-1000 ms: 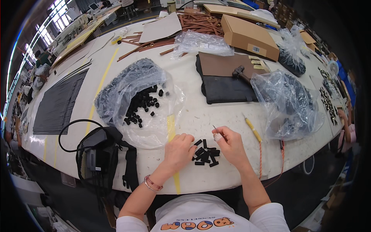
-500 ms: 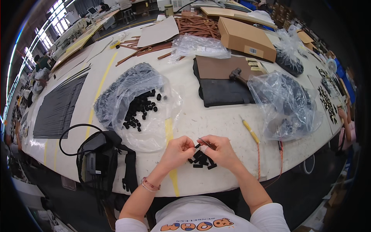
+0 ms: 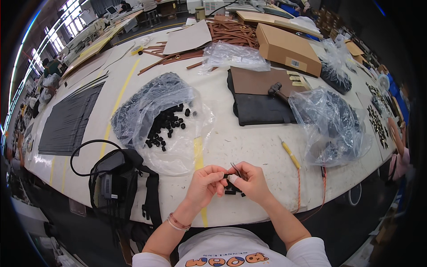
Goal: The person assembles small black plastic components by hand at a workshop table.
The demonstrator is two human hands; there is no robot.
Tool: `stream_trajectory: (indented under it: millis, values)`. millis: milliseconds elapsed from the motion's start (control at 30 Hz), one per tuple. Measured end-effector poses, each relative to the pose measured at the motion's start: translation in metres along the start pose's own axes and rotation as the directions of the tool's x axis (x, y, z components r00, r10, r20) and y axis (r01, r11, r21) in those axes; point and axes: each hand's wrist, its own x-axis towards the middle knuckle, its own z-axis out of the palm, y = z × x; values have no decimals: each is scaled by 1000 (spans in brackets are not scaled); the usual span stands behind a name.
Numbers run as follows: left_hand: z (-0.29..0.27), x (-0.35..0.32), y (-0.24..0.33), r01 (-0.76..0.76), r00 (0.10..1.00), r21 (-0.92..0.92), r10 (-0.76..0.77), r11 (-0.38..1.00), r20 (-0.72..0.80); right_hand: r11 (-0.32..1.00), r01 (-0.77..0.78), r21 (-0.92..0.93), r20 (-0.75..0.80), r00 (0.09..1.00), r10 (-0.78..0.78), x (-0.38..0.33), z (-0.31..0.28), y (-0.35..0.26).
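We have a small black moulded plastic piece pinched between the fingertips of both hands, just above the near edge of the white worktop, and over a little heap of the same black pieces lying on that edge. We judge the piece light, hard and stiff, smooth enough to slip if squeezed on its rounded faces, so it is best taken across its flat sides with fingertip pressure only. Our left hand is closed on it from the left, thumb and forefinger clenched about the piece. Our right hand meets it from the right and also holds a thin dark metal pin or wire that rises slanting from between the fingers; that looks springy and easy to bend, and we would hold it low, near the piece. Whether the pin is already in the piece we cannot tell, for the fingers hide the joint. Beyond the heap, up and to the left, a crumpled clear plastic bag spills many more black pieces onto the worktop. Right of the heap lies a yellow-handled tool with an orange cord. Left of the heap a black mesh pouch with a looped cable hangs over the worktop's edge. Farther from the heap, up and to the right, sit a second clear bag of dark parts, a black mat with a brown board on it, and a brown cardboard box.
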Motion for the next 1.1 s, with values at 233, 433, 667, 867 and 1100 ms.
stream_trajectory:
  millis: [233, 433, 667, 867, 1100]
  values:
    - [-1, -3, 0, 61, 998, -108, -63, 992, -23, 939, 47, -340, 148, 989, 4, -2, -5, -13]
    - [-7, -4, -5, 88, 995, -140, -92, 986, -23, 695, 472, -543, 219, 878, -425, -4, 1, -7]
    - [13, -10, -15, -192, 952, 328, 256, 925, -167, 855, 212, -473, 11, 972, -235, -6, 5, -17]
    - [17, -18, -24, -454, 737, 858, 642, 240, 211, 852, 179, -491, -7, 978, -210, -6, 5, -17]
    - [13, -15, -19, -211, 964, 253, 243, 944, -103, 866, 232, -443, 19, 968, -250, -9, 5, -19]
